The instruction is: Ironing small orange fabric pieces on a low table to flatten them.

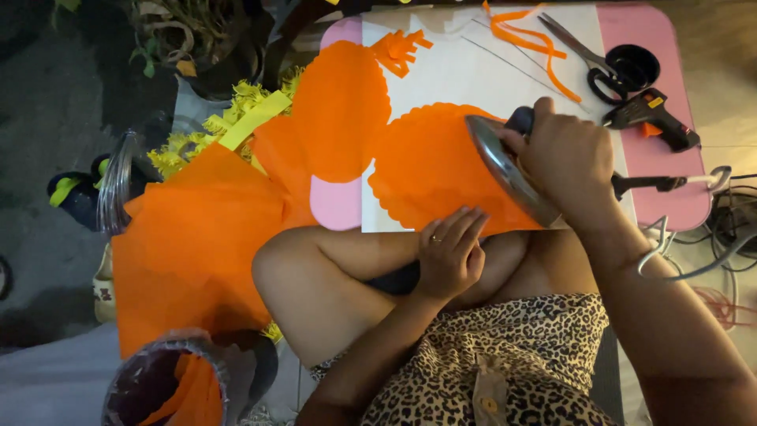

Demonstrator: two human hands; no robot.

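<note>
**A:** What lies at the far left?

**B:** A clear plastic container (169,379) with orange scraps inside sits at the bottom left. Above it a large, crumpled sheet of orange tissue paper (189,244) spreads over the floor, with frilly yellow paper flowers (236,106) and a flat yellow strip behind it.

**A:** And in the middle?

**B:** A low pink table with rounded corners (670,158) carries a white sheet of paper (449,71). On it lies a round, scallop-edged piece of orange tissue paper (430,170). The left hand (451,252), wearing a ring, rests with fingers loosely spread, fingertips pressing the near edge of that round piece against the table edge.

**A:** What about the right hand?

**B:** The right hand (572,158) has its fingers wrapped fully around the dark handle of a metal clothes iron (509,170), tipped so its shiny soleplate shows, just over the round piece's right side.

**A:** How would these handle?

**B:** The tissue looks feather-light, limp and easily torn, best held flat at the edge. The iron seems heavy, rigid and likely hot; only its handle is safe to hold.

**A:** Farther right?

**B:** Black-handled scissors (607,63), curled orange strips and a black glue gun (650,118), then tangled cables.
</note>
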